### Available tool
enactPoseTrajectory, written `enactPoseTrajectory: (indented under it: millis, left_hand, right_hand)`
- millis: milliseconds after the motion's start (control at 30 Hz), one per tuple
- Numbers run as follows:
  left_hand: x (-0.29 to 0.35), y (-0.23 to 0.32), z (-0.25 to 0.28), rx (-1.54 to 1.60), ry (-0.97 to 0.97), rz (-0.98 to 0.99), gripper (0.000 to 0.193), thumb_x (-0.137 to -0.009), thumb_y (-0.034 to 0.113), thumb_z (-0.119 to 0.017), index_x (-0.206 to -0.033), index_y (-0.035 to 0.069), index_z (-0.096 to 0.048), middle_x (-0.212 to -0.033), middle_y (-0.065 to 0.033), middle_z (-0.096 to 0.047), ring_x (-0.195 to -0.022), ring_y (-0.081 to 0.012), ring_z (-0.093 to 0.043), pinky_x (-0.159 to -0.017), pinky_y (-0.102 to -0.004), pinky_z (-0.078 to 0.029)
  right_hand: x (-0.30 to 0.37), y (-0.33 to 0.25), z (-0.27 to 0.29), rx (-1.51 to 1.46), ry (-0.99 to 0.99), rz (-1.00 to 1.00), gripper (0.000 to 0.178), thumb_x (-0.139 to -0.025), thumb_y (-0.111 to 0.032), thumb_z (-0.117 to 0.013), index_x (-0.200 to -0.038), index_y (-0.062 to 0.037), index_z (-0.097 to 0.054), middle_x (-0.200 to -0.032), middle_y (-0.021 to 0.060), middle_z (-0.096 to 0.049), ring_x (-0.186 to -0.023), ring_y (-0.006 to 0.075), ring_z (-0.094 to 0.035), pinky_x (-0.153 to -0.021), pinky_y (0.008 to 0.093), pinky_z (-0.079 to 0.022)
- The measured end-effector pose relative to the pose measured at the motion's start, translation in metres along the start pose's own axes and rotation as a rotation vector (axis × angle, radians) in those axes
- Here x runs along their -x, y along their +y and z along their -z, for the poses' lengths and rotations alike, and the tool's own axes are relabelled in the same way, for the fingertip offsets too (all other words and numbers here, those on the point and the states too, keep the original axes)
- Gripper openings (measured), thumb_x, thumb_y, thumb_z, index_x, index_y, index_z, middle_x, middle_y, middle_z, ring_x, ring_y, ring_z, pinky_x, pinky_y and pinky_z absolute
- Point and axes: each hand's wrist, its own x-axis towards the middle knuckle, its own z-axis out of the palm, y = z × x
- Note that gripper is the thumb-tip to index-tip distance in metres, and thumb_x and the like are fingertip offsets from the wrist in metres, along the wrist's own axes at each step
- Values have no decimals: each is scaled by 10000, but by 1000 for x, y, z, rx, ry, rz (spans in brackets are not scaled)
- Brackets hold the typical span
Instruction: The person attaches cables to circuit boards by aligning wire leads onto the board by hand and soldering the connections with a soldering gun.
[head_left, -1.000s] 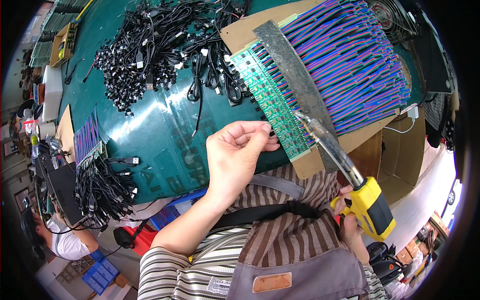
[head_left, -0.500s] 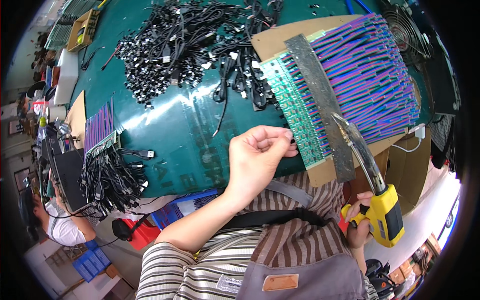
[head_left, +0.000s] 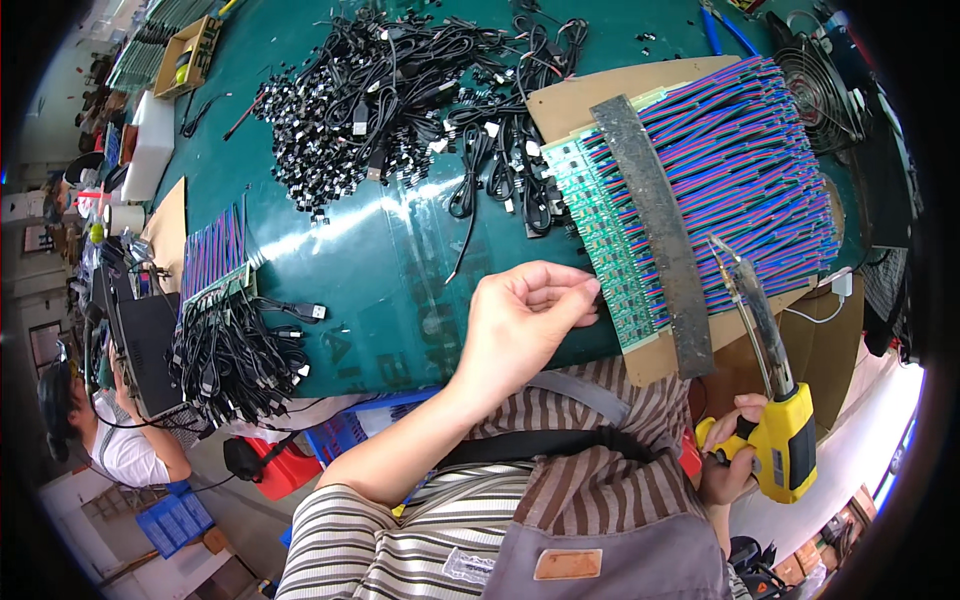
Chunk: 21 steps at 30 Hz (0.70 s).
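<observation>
We are drawing the yellow-and-black soldering gun [head_left: 785, 450], grasped in our right hand [head_left: 727, 478], past the dark flat metal bar [head_left: 656, 230] toward three o'clock, so heat is leaving the green rectangular circuit boards [head_left: 605, 245] at two o'clock. Our left hand [head_left: 525, 315] is pinching beside them, contents unclear.

The dark bar [head_left: 655, 220] concealed sections of the coloured wires [head_left: 750, 170] beneath it. Left of the bar, any item in the left hand [head_left: 522, 315] was too small to identify. Below right of the bar, the yellow tool [head_left: 785, 450] partly hid the right hand [head_left: 730, 475].
</observation>
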Motion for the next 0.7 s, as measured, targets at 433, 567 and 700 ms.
enactPoseTrajectory:
  millis: [433, 567, 700]
  left_hand:
    - [-67, 79, 204, -1080, 867, -681, 292, -882, 189, -735, -1115, 22, -681, -912, -53, -681, -755, -92, -611, -682, -245, -503]
    - [-82, 59, 193, -1121, 895, -739, 257, -874, 175, -743, -1062, 8, -694, -914, -40, -645, -684, -104, -577, -644, -250, -490]
    - [-71, 66, 170, -1203, 841, -767, 188, -880, 146, -726, -1006, 7, -709, -919, -61, -672, -656, -118, -585, -633, -253, -490]
  right_hand:
    - [-12, -6, 59, 191, 247, 208, 452, -990, -339, -552, -1227, 38, -472, -1264, 204, -500, -729, 100, -477, -534, 234, -424]
    - [-22, -15, 68, 213, 403, 275, 408, -1008, -305, -523, -1235, 32, -486, -1284, 187, -501, -699, 88, -468, -531, 225, -417]
    - [-40, 10, 84, 386, 512, 288, 320, -998, -217, -537, -1176, 48, -527, -1090, 136, -599, -642, 69, -486, -511, 223, -424]
